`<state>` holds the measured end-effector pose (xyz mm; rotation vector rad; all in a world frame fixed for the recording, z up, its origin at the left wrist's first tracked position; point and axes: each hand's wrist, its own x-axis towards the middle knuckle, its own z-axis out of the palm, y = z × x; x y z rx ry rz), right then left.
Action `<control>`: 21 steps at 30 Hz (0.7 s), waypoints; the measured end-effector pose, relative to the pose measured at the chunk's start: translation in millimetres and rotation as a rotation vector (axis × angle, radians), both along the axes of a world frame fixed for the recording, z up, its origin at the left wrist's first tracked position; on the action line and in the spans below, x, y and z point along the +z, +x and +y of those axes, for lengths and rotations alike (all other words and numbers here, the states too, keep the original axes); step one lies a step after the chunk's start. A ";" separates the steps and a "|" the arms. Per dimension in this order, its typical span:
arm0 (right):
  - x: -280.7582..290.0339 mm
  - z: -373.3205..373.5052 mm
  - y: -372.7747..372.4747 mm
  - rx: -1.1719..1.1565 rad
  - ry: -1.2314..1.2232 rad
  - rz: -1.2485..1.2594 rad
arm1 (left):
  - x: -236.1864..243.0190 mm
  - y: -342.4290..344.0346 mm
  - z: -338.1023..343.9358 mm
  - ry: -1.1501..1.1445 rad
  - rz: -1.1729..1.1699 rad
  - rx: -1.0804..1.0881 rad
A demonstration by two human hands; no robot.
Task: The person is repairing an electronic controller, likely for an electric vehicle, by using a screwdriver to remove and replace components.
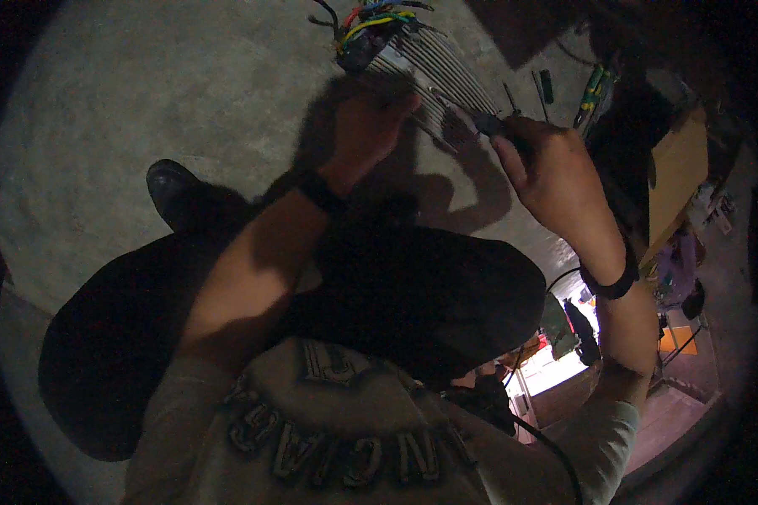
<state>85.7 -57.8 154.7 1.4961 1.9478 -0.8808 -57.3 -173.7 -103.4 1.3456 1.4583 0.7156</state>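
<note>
A finned metal housing lies at the top middle, with a bundle of red, yellow, green, blue and black wires at its far left end. My left hand is closed at the housing's near left edge; what its fingers grip is hidden in shadow. My right hand is shut on a dark-handled tool, whose metal end points left over the fins.
Small tools and a yellow-green tool lie right of the housing on the concrete floor. A cardboard piece stands at right, near cluttered items. My bent legs and shoe occupy the lower middle and left.
</note>
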 end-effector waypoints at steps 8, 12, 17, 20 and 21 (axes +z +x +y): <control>2.7 -17.6 -7.0 0.469 0.018 -0.154 | 7.7 -4.8 6.5 -0.173 0.022 -0.043; 10.5 -22.8 -11.1 0.273 0.096 -0.040 | 16.7 -8.7 14.5 -0.283 -0.030 -0.080; -7.0 -21.9 4.2 -0.553 0.041 0.059 | 24.3 -9.2 18.0 -0.144 0.120 -0.075; -6.7 -9.0 9.5 -0.996 -0.238 0.008 | 21.1 -11.1 21.3 -0.289 0.100 -0.128; -9.3 -8.5 13.0 -1.000 -0.242 0.004 | 21.2 -8.7 20.8 -0.290 0.055 -0.111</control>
